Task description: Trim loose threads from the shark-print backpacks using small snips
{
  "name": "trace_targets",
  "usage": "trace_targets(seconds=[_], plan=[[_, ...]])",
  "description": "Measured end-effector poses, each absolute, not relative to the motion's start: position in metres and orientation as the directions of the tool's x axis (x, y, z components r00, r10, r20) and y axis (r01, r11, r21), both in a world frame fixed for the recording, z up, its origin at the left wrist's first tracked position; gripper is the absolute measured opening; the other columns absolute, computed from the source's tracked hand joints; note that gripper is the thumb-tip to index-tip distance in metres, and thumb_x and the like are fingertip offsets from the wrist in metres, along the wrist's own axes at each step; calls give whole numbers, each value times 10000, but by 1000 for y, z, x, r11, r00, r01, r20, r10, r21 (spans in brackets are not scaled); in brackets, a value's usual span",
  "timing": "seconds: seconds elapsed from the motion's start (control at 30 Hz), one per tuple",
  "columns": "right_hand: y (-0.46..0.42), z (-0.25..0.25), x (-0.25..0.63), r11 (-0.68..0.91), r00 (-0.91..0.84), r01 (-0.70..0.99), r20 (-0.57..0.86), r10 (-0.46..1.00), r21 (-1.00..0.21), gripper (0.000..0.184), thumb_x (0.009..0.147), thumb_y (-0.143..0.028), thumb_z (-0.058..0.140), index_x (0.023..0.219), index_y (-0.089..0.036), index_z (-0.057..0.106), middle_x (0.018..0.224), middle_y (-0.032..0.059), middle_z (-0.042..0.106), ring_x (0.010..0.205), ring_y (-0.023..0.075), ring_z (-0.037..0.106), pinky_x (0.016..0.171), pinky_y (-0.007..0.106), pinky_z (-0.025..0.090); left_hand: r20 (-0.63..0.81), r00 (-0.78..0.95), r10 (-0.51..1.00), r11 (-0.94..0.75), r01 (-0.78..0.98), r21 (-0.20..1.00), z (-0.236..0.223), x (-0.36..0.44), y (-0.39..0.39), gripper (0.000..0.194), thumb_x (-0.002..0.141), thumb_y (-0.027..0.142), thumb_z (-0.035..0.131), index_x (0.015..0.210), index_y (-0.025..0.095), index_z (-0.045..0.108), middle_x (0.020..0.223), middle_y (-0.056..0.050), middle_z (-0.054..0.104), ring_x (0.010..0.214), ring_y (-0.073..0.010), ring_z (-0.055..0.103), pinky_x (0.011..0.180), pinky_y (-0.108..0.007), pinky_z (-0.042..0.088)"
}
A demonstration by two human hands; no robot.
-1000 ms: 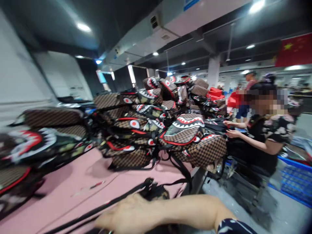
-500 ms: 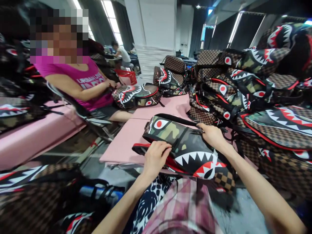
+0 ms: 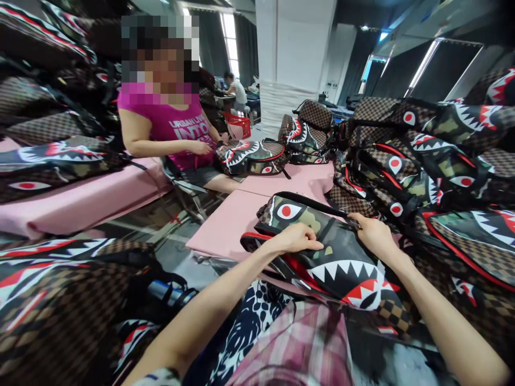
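Note:
A camouflage backpack (image 3: 333, 252) with a shark-teeth print and a red-and-white eye lies on its side before me, partly over the table's near edge. Its red-edged opening faces my lap. My left hand (image 3: 300, 237) rests across the camouflage panel, fingers loosely bent and apart, with nothing visible in them. At the far upper edge, my right hand (image 3: 374, 231) is closed on the backpack by its black strap (image 3: 317, 202); the fingertips are partly hidden.
Pink tables (image 3: 219, 222) stand ahead and at left. Piled backpacks (image 3: 475, 230) crowd the right side, and more (image 3: 72, 289) lie at lower left. Across the table a seated person in a magenta shirt (image 3: 169, 126) is beside another backpack (image 3: 251, 155). A white pillar (image 3: 295, 59) rises behind.
My view has turned left. My left hand has gone from a pinch at the backpack's dark edge to lying farther over its panel. My right hand keeps its hold.

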State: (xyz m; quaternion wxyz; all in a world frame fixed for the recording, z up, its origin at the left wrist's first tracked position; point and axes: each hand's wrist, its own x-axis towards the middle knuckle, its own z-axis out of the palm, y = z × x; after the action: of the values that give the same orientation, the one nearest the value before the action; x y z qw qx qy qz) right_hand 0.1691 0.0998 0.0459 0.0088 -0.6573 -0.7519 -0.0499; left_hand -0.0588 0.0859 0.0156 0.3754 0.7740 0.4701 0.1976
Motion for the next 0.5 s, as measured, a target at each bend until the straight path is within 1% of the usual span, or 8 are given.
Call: trace_targets(seconds=[0.03,0.1,0.17,0.23,0.3,0.37,0.43,0.5], plan=[[101,46,171,126,-132,990,84,988,69,504,760,-123,403,1229,-271,513,1010,80,666,872,253,624,658,292,401,-28,474,880,-281,567,774,16,-60,85,319,717,433,598,548,166,556,505,46,456,525,-104,424,507,-232,266],[104,46,176,109,-117,991,105,988,81,489,773,-136,404,1232,-265,515,972,82,673,859,247,624,658,284,398,83,343,936,-294,627,721,17,-65,82,297,755,387,552,554,168,546,523,32,478,546,-115,441,527,-236,276],[107,45,183,87,-99,992,134,986,91,475,781,-144,408,1229,-254,522,922,83,680,835,240,626,660,278,397,276,118,954,-268,749,606,14,-78,83,250,785,355,509,620,176,563,609,1,544,626,-147,496,579,-252,308],[111,44,191,75,-89,993,165,982,89,450,796,-159,404,1219,-243,533,893,84,682,822,236,627,663,274,401,426,-105,899,-158,827,539,7,-104,93,227,802,349,482,682,180,572,705,-35,585,729,-187,531,645,-277,340],[116,44,197,65,-79,995,189,979,80,429,815,-182,394,1216,-233,537,895,90,680,824,236,628,669,276,407,405,-330,853,25,800,600,-7,-136,109,229,795,354,486,671,177,560,705,-52,584,765,-213,541,680,-296,361],[123,44,197,53,-68,995,195,978,78,420,826,-206,393,1222,-228,534,911,97,677,839,243,626,681,283,414,237,-480,844,180,671,720,-24,-162,124,214,780,357,505,686,172,559,679,-49,575,735,-217,548,669,-302,380],[130,45,195,47,-62,996,184,981,82,425,823,-214,405,1228,-227,530,947,102,672,863,247,621,701,291,418,188,-538,822,214,597,774,-40,-167,127,222,782,363,506,840,157,564,799,-62,590,749,-209,555,681,-311,398],[140,47,193,38,-50,997,174,983,73,424,822,-208,409,1228,-232,531,993,104,664,895,247,614,723,293,417,313,-558,768,112,599,793,-52,-146,111,265,802,374,493,955,160,529,921,-76,576,802,-202,553,729,-330,402]])
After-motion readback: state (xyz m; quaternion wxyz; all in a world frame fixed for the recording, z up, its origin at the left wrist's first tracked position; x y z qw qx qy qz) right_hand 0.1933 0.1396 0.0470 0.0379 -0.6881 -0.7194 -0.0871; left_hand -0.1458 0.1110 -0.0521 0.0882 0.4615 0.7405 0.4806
